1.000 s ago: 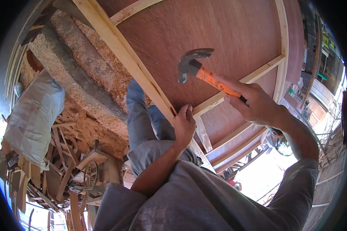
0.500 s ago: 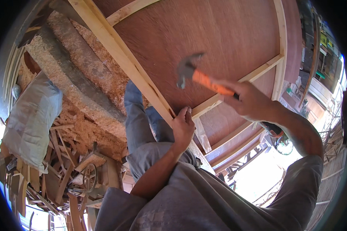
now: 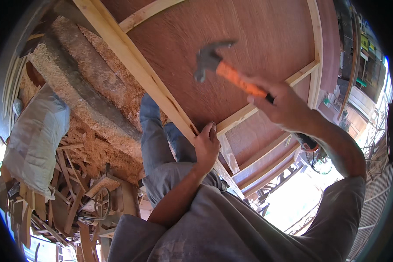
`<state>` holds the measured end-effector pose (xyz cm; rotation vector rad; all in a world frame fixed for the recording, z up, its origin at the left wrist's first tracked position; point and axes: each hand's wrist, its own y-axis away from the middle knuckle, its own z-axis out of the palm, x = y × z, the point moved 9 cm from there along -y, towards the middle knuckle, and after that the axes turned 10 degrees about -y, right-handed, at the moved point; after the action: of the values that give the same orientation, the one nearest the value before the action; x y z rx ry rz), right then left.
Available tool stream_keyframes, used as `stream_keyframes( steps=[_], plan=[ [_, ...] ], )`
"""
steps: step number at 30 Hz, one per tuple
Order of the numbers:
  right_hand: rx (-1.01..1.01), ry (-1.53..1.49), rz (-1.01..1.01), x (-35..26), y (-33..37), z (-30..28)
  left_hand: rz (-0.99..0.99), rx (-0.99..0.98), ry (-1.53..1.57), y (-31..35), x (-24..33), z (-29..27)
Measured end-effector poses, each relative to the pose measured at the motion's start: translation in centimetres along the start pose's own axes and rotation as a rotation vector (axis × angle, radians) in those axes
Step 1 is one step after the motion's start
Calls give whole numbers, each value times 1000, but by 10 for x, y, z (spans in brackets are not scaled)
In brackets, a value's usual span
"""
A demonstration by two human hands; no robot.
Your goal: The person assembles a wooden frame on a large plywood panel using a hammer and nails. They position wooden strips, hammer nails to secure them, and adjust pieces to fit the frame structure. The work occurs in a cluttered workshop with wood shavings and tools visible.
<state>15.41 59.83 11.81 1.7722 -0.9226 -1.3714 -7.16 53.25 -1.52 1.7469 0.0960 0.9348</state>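
Note:
My right hand [image 3: 280,104] is wrapped round the orange grip of a claw hammer [image 3: 232,77], whose dark head hangs in the air over a reddish-brown plywood panel [image 3: 253,30]. My left hand [image 3: 206,146] is closed in a pinch where a long pale wooden rail [image 3: 149,78] meets a cross batten [image 3: 239,118]. Whatever sits between its fingertips is too small to make out. The hammer head is apart from the left hand, farther up in the picture.
Wood shavings [image 3: 91,139] cover the ground at left around long timbers [image 3: 83,83]. A stuffed pale sack [image 3: 37,137] lies beside piled wood scraps [image 3: 72,196]. A dark power tool [image 3: 306,142] shows behind my right forearm.
The hammer and my right hand have moved up, farther from my left hand. My left hand keeps its pinch at the same joint.

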Motion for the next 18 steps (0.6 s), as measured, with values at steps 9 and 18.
stream_keyframes(
  steps=[9, 18],
  plan=[
    [-55, 84, 114, 17, -10, 13, 124, 59, -79, -1, -10, 3],
    [-33, 61, 137, 9, 6, 18, 236, 107, -152, 2, -4, 0]
  ],
)
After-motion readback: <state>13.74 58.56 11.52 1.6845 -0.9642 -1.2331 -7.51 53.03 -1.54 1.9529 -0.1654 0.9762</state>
